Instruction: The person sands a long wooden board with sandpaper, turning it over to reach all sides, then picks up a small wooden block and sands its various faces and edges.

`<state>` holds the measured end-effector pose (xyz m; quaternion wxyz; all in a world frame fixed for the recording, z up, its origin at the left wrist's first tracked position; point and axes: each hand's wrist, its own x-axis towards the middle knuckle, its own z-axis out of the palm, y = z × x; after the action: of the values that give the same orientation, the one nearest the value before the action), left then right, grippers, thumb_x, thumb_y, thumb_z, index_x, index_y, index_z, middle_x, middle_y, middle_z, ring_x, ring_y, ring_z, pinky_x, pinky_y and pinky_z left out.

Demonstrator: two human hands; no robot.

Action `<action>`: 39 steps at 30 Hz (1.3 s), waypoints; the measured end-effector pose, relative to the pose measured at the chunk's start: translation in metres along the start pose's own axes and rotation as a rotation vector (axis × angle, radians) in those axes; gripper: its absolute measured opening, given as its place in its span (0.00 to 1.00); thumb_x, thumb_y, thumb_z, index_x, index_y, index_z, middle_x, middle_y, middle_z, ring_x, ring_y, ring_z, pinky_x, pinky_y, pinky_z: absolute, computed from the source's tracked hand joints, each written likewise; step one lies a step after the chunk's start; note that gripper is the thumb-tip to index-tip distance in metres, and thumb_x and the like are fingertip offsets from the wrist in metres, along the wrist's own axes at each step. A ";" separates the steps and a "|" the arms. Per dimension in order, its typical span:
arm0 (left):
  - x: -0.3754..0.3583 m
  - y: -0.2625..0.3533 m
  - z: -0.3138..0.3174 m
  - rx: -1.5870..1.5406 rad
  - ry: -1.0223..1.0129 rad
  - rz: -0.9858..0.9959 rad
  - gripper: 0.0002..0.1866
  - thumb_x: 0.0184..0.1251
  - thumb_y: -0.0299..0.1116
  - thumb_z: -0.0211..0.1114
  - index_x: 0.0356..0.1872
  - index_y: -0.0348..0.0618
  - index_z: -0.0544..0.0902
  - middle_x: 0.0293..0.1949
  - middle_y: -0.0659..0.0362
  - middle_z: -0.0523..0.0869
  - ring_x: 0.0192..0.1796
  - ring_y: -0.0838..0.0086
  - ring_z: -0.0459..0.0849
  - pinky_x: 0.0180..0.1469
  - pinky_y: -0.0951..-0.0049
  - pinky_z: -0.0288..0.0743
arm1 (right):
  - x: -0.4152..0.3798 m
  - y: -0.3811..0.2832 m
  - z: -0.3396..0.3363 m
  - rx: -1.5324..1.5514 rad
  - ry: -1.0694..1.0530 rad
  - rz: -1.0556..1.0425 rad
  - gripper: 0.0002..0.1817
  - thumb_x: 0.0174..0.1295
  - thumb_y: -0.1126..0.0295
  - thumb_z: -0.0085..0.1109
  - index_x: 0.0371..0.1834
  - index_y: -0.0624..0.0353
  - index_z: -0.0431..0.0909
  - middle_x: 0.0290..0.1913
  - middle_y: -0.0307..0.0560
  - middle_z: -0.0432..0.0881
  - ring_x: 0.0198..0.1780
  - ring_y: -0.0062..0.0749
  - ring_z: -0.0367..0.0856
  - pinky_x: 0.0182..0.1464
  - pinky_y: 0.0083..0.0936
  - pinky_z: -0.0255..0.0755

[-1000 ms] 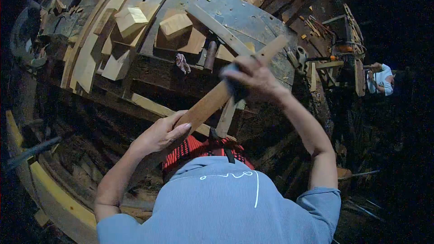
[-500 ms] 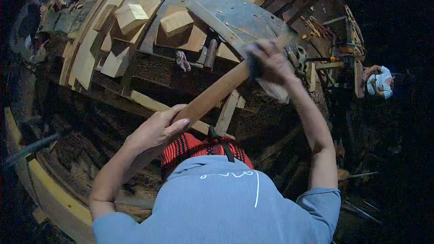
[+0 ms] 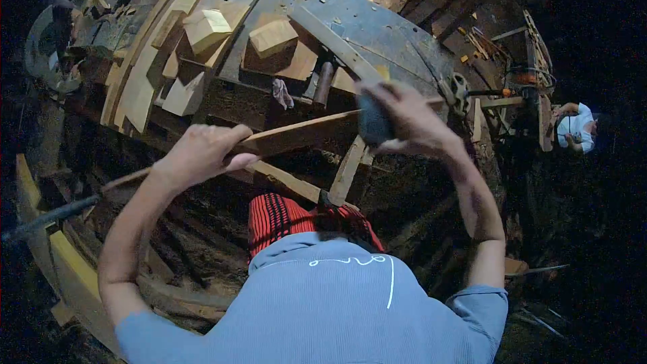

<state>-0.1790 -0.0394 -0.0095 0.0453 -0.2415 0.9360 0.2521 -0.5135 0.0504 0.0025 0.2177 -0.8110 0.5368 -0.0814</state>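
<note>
Wooden strip held slantwise between two bare hands, in front of the tabletop.
From my distant place I see the left hand closed around the wooden strip, thumb below it; the right hand is blurred, folded over a dark pad against the strip — what the pad is made of, I cannot tell. The strip's narrow edge faces up, and beside the pad lies the end of a loose board. I judge that the strip could twist or slide in the left fingers, if the right hand presses hard and unevenly. A rough edge could also put a splinter in bare skin — and a wide swing of the right hand could knock this board.
</note>
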 end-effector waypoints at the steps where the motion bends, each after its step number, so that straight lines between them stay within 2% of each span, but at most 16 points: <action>1: 0.009 0.001 -0.008 0.008 0.000 0.004 0.19 0.57 0.50 0.57 0.38 0.44 0.72 0.26 0.49 0.80 0.31 0.57 0.81 0.32 0.60 0.74 | 0.003 -0.009 0.013 -0.084 0.001 -0.064 0.48 0.35 0.59 0.71 0.64 0.46 0.55 0.50 0.59 0.68 0.51 0.56 0.67 0.53 0.39 0.64; 4: 0.035 -0.001 -0.024 0.148 -0.066 0.255 0.20 0.58 0.51 0.56 0.33 0.43 0.71 0.23 0.52 0.79 0.28 0.58 0.80 0.30 0.60 0.72 | 0.019 -0.020 0.036 0.041 -0.165 -0.058 0.43 0.43 0.55 0.64 0.64 0.50 0.53 0.49 0.62 0.70 0.48 0.56 0.71 0.51 0.40 0.66; 6: 0.055 0.006 -0.041 0.249 -0.172 0.335 0.17 0.59 0.49 0.55 0.33 0.44 0.71 0.22 0.55 0.78 0.28 0.59 0.80 0.32 0.62 0.73 | 0.027 -0.031 0.042 0.535 -0.402 0.164 0.38 0.48 0.60 0.58 0.63 0.53 0.53 0.47 0.64 0.72 0.45 0.53 0.74 0.49 0.39 0.67; 8: 0.073 -0.005 -0.042 0.276 -0.139 0.426 0.12 0.60 0.43 0.54 0.35 0.46 0.72 0.25 0.56 0.80 0.31 0.62 0.80 0.35 0.66 0.73 | 0.031 -0.037 0.049 0.613 -0.447 0.235 0.33 0.49 0.66 0.52 0.62 0.57 0.54 0.46 0.63 0.74 0.45 0.47 0.75 0.48 0.36 0.67; 9: 0.082 0.019 -0.059 0.418 -0.360 0.298 0.10 0.61 0.38 0.53 0.41 0.48 0.74 0.30 0.57 0.81 0.35 0.66 0.81 0.38 0.68 0.74 | 0.030 -0.034 0.057 0.667 -0.409 0.235 0.32 0.49 0.67 0.52 0.61 0.59 0.56 0.45 0.59 0.74 0.45 0.44 0.74 0.49 0.34 0.67; 10: 0.078 -0.015 -0.051 0.315 0.189 0.759 0.13 0.59 0.38 0.55 0.44 0.50 0.76 0.38 0.58 0.81 0.41 0.69 0.79 0.39 0.70 0.74 | 0.030 -0.029 0.066 0.723 -0.372 0.234 0.31 0.49 0.68 0.52 0.59 0.61 0.58 0.44 0.56 0.75 0.45 0.40 0.74 0.49 0.32 0.66; 12: 0.106 -0.051 -0.027 0.286 0.360 0.871 0.16 0.54 0.39 0.59 0.45 0.51 0.77 0.42 0.59 0.79 0.45 0.70 0.77 0.44 0.72 0.72 | 0.028 -0.015 0.087 0.820 -0.255 0.215 0.28 0.50 0.70 0.51 0.57 0.63 0.60 0.43 0.52 0.75 0.44 0.35 0.73 0.48 0.30 0.66; 13: 0.110 -0.024 -0.043 0.412 0.113 0.617 0.19 0.50 0.40 0.61 0.46 0.51 0.76 0.43 0.59 0.78 0.47 0.70 0.75 0.48 0.70 0.70 | 0.028 -0.011 0.092 0.928 -0.118 0.208 0.26 0.50 0.71 0.51 0.55 0.64 0.62 0.42 0.48 0.75 0.43 0.31 0.72 0.47 0.27 0.66; 16: 0.133 0.001 -0.049 0.611 0.144 0.576 0.26 0.44 0.40 0.67 0.48 0.49 0.74 0.46 0.56 0.74 0.50 0.65 0.71 0.54 0.64 0.65 | 0.037 -0.005 0.086 1.218 0.012 0.379 0.23 0.52 0.71 0.52 0.52 0.66 0.65 0.41 0.45 0.75 0.41 0.25 0.72 0.45 0.23 0.67; 18: 0.134 0.018 -0.027 0.317 0.894 0.409 0.27 0.44 0.39 0.68 0.50 0.49 0.73 0.49 0.54 0.71 0.51 0.61 0.69 0.53 0.60 0.63 | 0.042 -0.004 0.077 1.209 0.148 0.479 0.19 0.54 0.69 0.53 0.49 0.65 0.68 0.39 0.43 0.76 0.38 0.23 0.74 0.40 0.21 0.69; 19: 0.136 0.022 0.001 -0.003 1.027 0.275 0.28 0.47 0.38 0.67 0.53 0.50 0.70 0.50 0.51 0.69 0.49 0.57 0.69 0.53 0.60 0.62 | 0.044 0.005 0.073 1.313 0.218 0.508 0.17 0.54 0.68 0.54 0.46 0.64 0.70 0.37 0.43 0.77 0.36 0.25 0.74 0.38 0.22 0.69; 22: 0.128 0.036 0.082 -0.491 0.871 -0.226 0.23 0.58 0.43 0.60 0.46 0.36 0.68 0.37 0.49 0.74 0.40 0.60 0.74 0.45 0.66 0.69 | 0.053 0.032 0.068 1.371 0.424 0.559 0.13 0.54 0.65 0.57 0.39 0.61 0.74 0.30 0.40 0.78 0.29 0.27 0.75 0.32 0.24 0.70; 26: 0.134 0.033 0.175 -0.982 0.334 -0.231 0.31 0.59 0.57 0.55 0.42 0.33 0.68 0.32 0.51 0.77 0.37 0.67 0.78 0.40 0.69 0.71 | 0.067 0.049 0.061 1.447 0.538 0.492 0.16 0.53 0.60 0.59 0.39 0.60 0.75 0.33 0.41 0.79 0.31 0.25 0.77 0.34 0.23 0.72; 31: 0.111 0.043 0.106 -1.559 -0.054 -0.286 0.26 0.61 0.57 0.52 0.38 0.39 0.70 0.22 0.60 0.75 0.20 0.78 0.76 0.24 0.78 0.72 | 0.079 0.073 0.082 1.487 0.547 0.572 0.21 0.54 0.53 0.57 0.41 0.59 0.74 0.34 0.42 0.78 0.33 0.29 0.75 0.38 0.25 0.69; 34: 0.101 0.052 0.090 -1.496 0.017 -0.419 0.24 0.62 0.55 0.52 0.38 0.40 0.70 0.18 0.62 0.72 0.14 0.80 0.72 0.15 0.79 0.69 | 0.076 0.016 0.070 1.713 0.715 0.648 0.23 0.60 0.49 0.50 0.39 0.60 0.75 0.33 0.40 0.77 0.36 0.27 0.75 0.38 0.26 0.69; 39: 0.099 0.057 0.101 -1.414 0.117 -0.348 0.25 0.61 0.54 0.53 0.42 0.38 0.70 0.17 0.61 0.72 0.13 0.78 0.73 0.14 0.77 0.70 | 0.075 0.041 0.103 1.319 0.634 0.597 0.36 0.60 0.37 0.34 0.43 0.62 0.75 0.39 0.47 0.78 0.41 0.28 0.73 0.44 0.29 0.67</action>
<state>-0.2968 0.0113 -0.0914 -0.1321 -0.3714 0.4986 0.7720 -0.4791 -0.0036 -0.1154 0.5030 -0.2744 0.6093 -0.5481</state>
